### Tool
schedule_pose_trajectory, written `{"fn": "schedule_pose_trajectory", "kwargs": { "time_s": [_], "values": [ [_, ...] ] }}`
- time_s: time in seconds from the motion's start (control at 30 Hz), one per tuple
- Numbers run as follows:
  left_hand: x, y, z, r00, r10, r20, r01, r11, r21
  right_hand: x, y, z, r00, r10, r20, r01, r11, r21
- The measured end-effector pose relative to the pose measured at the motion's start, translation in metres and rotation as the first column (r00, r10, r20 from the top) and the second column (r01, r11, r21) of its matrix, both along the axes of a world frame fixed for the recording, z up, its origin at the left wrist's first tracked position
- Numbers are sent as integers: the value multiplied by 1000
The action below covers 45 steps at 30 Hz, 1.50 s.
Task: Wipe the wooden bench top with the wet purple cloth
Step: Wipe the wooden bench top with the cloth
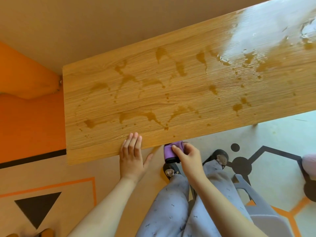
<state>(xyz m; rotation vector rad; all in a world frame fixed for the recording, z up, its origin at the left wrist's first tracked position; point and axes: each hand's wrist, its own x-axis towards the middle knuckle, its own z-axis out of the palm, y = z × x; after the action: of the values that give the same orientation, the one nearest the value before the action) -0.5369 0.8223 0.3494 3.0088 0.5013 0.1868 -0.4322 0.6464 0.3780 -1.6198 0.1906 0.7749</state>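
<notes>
Wooden counter, seen from above, runs diagonally from lower left to upper right, beside an orange wall. Its grained top carries dark wet streaks and droplets across the middle, with a glossy wet film reflecting light at the far right end. Patterned floor lies below the near edge, and the person's legs in pale blue printed trousers and two dark slippers stand on it. Left hand lies flat, palm down, over the near edge of the counter, fingers extended and held together, thumb spread out to the side. Right hand is curled around the purple cloth, gripping it between thumb and fingers. The cloth is bunched, with a dark band at its lower end, and sits at the counter's near edge, just right of the left hand.
</notes>
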Motion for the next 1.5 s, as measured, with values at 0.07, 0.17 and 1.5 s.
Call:
{"fn": "schedule_pose_trajectory", "kwargs": {
  "time_s": [0.07, 0.17, 1.5],
  "values": [
    [0, 0, -1, 1000, -7, -11, 8, 1000, 17, -2, 5, 2, 1000, 1, -21, 0, 1000, 8],
    [2, 0, 0, 1000, -9, -2, 9, 1000, 27, 8, -8, 10, 999, -31, -13, 32, 999, 25],
    [162, -196, 31, 898, -395, -194, 375, 918, -131, 110, -129, 21, 975, -221, 33, 223, 963, -148]
  ]
}}
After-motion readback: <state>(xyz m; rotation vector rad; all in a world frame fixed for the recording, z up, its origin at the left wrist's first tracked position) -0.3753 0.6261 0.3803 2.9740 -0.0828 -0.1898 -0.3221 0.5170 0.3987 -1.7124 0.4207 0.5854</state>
